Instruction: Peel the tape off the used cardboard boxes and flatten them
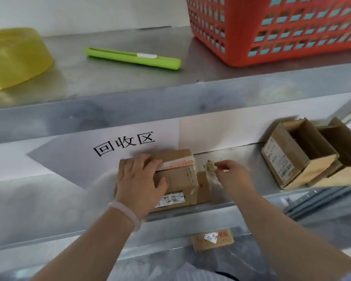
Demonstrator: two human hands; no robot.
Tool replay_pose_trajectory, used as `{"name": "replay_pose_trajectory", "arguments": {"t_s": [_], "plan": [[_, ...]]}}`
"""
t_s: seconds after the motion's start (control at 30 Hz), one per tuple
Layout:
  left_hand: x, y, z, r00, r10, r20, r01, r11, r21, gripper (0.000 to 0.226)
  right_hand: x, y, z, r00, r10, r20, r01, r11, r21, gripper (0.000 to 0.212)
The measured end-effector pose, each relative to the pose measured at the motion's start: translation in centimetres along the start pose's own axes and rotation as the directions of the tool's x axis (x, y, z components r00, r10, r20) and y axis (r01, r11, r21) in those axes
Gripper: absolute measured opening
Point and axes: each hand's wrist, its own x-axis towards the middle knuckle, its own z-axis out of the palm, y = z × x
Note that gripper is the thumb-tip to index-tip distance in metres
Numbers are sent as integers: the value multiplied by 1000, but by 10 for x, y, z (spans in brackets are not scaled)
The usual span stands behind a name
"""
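A small brown cardboard box (178,179) sits on the middle metal shelf (227,157), sealed with clear and orange-printed tape and bearing a shipping label. My left hand (141,182) presses down on the box's left half with fingers spread. My right hand (231,173) is just right of the box and pinches a crumpled strip of clear tape (210,169) that still runs to the box's right side. Two opened cardboard boxes (296,153) lie on their sides at the right end of the same shelf.
On the upper shelf lie a green utility knife (133,57), a yellow tape roll (14,57) at the left and an orange plastic basket (282,29) at the right. A sheet with printed characters (124,144) backs the middle shelf. A flattened box (212,240) lies below.
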Motion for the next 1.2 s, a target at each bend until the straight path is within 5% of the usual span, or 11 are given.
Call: {"name": "replay_pose_trajectory", "arguments": {"t_s": [0.17,0.4,0.67,1.07,1.2], "plan": [[7,17,8,1000,17,21,-18,999,44,71,6,-2,6,990,-122,73,120,992,40,21],[-1,18,17,999,26,-27,-23,990,137,65,12,-35,21,897,-168,410,106,980,168,38],[-2,19,22,999,19,-34,-14,988,154,62,23,-33,19,878,-234,418,120,952,280,29],[-2,19,26,996,9,-94,1,994,113,59,41,-60,16,877,-89,472,-104,924,368,10],[1,18,25,997,-17,-76,25,995,99,62,30,-54,6,891,-112,440,-79,916,393,11]]}}
